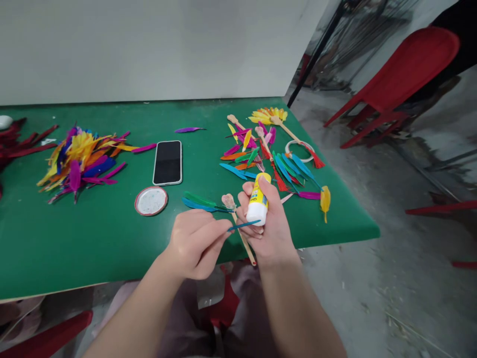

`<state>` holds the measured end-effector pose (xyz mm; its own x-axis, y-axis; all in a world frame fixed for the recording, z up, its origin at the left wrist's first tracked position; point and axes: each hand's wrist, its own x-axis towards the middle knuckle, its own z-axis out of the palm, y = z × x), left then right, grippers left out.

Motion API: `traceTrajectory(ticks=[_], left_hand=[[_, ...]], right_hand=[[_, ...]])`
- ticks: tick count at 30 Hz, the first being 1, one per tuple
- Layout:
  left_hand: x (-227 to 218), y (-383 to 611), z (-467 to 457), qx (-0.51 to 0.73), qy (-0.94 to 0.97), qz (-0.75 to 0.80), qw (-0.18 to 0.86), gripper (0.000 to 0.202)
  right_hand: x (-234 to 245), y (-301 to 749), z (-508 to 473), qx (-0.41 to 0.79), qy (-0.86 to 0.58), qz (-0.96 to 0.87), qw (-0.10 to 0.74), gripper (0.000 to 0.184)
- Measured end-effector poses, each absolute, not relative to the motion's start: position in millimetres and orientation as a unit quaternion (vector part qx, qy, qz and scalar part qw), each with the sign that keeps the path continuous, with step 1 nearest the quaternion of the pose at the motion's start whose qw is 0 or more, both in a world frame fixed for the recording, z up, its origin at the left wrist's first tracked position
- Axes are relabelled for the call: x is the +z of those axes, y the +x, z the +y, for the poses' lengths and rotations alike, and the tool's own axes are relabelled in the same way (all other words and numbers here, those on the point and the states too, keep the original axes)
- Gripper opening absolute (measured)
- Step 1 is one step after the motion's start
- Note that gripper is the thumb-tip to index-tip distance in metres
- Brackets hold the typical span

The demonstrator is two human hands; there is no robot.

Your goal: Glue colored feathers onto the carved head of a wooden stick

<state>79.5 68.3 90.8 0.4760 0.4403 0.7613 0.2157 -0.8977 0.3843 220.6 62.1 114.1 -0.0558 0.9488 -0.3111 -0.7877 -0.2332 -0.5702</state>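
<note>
Between the thumb and fingers of my left hand (196, 242) is pinched a thin blue feather (242, 226). Its far end reaches the white lower end of a yellow-and-white glue bottle (257, 201). My right hand (270, 219) is wrapped round that bottle, which is tilted. A wooden stick (246, 243) with a broad pale head lies below the hands, jutting past the table's near edge and partly hidden. Green and blue feathers (201, 203) lie left of its head. The fingertips of my left hand are partly hidden.
The green table (93, 238) bears a phone (167, 163), a round lid (151, 201) and a heap of coloured feathers (84, 161). Feathered sticks with red tassels (278, 176) and a white ring (300, 151) lie at the right. A red chair (413, 69) stands beyond.
</note>
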Motion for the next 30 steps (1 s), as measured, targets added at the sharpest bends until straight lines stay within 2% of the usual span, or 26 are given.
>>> traceTrajectory(ticks=[5, 15, 19, 22, 27, 30], left_hand=[[88.5, 77.4, 71.0, 0.478, 0.845, 0.227, 0.078, 0.012], [83.5, 80.3, 71.3, 0.454, 0.862, 0.208, 0.087, 0.014], [84.3, 82.7, 69.9, 0.468, 0.853, 0.208, 0.098, 0.015], [86.4, 86.1, 66.3, 0.491, 0.821, 0.230, 0.181, 0.015], [83.3, 93.6, 57.5, 0.504, 0.694, 0.304, 0.415, 0.020], [80.4, 98.2, 54.0, 0.496, 0.630, 0.323, 0.502, 0.024]], right_hand=[[112.9, 221.2, 62.1, 0.726, -0.314, -0.118, 0.601, 0.035], [110.5, 221.3, 63.6, 0.739, -0.303, -0.097, 0.594, 0.032], [113.6, 220.1, 61.9, 0.717, -0.307, -0.106, 0.617, 0.033], [118.8, 219.9, 59.6, 0.659, -0.317, -0.124, 0.671, 0.033], [126.8, 222.1, 55.5, 0.514, -0.361, -0.151, 0.763, 0.037], [126.9, 222.0, 52.0, 0.425, -0.409, -0.164, 0.791, 0.037]])
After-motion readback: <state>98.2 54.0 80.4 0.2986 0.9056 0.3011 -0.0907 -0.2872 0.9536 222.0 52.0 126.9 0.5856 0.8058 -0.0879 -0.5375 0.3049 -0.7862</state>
